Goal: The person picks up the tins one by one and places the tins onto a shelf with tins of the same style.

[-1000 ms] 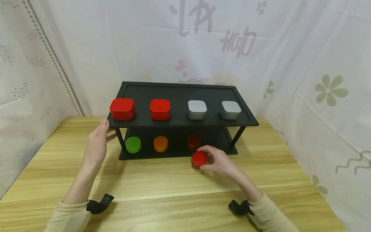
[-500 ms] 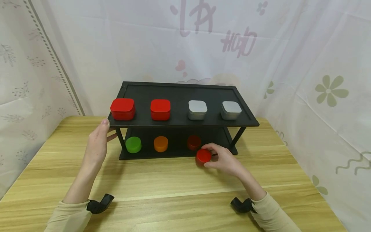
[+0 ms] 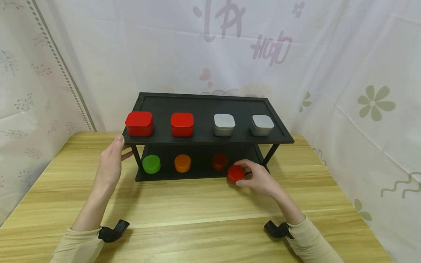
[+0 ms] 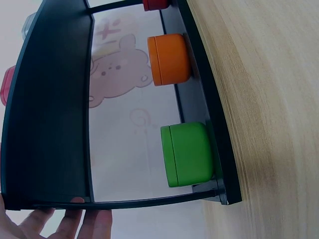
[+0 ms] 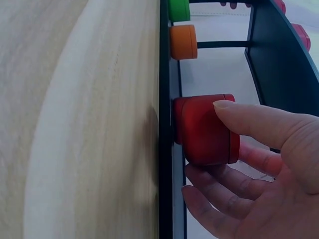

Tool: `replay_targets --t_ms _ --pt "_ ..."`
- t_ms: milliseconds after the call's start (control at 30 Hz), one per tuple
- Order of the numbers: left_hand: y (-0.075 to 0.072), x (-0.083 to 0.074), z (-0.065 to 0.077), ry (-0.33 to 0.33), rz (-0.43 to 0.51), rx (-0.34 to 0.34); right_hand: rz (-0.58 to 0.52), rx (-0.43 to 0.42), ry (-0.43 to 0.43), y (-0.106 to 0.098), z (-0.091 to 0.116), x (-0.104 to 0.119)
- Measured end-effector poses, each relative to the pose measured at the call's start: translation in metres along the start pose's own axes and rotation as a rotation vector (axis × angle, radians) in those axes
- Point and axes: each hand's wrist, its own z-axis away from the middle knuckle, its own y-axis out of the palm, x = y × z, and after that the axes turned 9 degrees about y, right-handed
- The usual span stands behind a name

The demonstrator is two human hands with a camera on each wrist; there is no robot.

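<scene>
A black two-tier shelf [image 3: 204,106] stands on the wooden table. My left hand [image 3: 112,160] holds the upper tier's front left corner, thumb at the top edge and fingertips [image 4: 102,224] along the side. With thumb and fingers, my right hand [image 3: 260,179] grips a red round tin [image 3: 236,174] at the lower tier's front edge. In the right wrist view this red tin overlaps a darker red tin [image 3: 220,162] sitting on the lower tier. Left of that stand an orange round tin [image 3: 182,163] and a green round tin [image 3: 151,164].
The upper tier carries two red square tins [image 3: 139,124] [image 3: 182,124] and two silver square tins [image 3: 224,125] [image 3: 261,125] in a row. Slanted black posts [image 3: 270,154] join the tiers. Patterned white cloth [image 3: 329,65] hangs behind and beside the wooden table [image 3: 184,219].
My right hand has carried the red round tin to the right and back, from in front of the shelf to the lower tier's edge. My left hand has stayed on the corner.
</scene>
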Motion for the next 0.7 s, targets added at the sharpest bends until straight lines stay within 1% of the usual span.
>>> replay_targets --t_ms 267,433,700 --pt "0.001 0.000 0.000 0.010 -0.011 -0.003 -0.008 -0.015 0.013 -0.006 -0.002 -0.005" --pt "0.000 0.000 0.001 0.005 -0.012 -0.004 -0.011 -0.017 0.029 -0.008 -0.005 -0.008" --pt "0.000 0.000 0.001 -0.003 -0.003 0.002 -0.009 -0.041 0.013 -0.012 -0.007 -0.017"
